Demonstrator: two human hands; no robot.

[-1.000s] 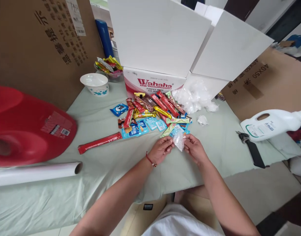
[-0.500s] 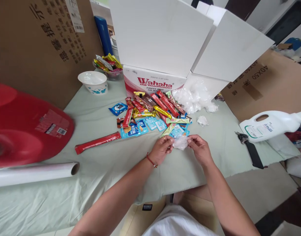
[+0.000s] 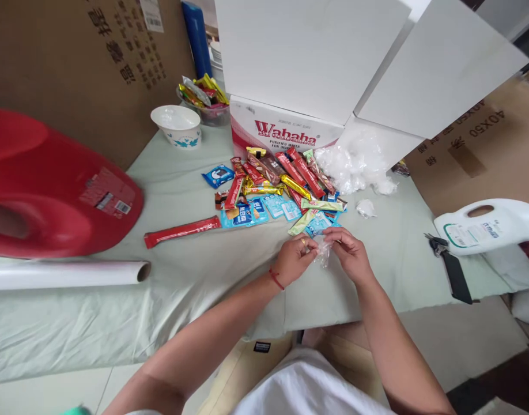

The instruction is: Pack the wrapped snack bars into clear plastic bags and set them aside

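Between my two hands is a small crumpled clear plastic bag (image 3: pixel 323 253). My left hand (image 3: pixel 298 257) pinches its left side, a ring and a red cord bracelet showing on that arm. My right hand (image 3: pixel 347 253) grips the upper right side with fingertips closed. Just beyond the hands lies a heap of wrapped snacks: red stick packets (image 3: pixel 305 173), a gold-wrapped bar (image 3: pixel 295 188), pale green sticks (image 3: pixel 321 204) and blue packets (image 3: pixel 246 212). A long red packet (image 3: pixel 182 231) lies apart on the left.
Behind the heap stand a Wahaba-style white carton (image 3: pixel 286 129) and a pile of clear plastic bags (image 3: pixel 355 164). A paper bowl (image 3: pixel 178 129), red jug (image 3: pixel 61 190) and white roll (image 3: pixel 65 274) are left. At right lie a white bottle (image 3: pixel 484 227) and black-handled tool (image 3: pixel 452 274).
My hands have drawn closer together, and the plastic bag between them is now bunched narrower. The whole view has shifted slightly as my head moved.
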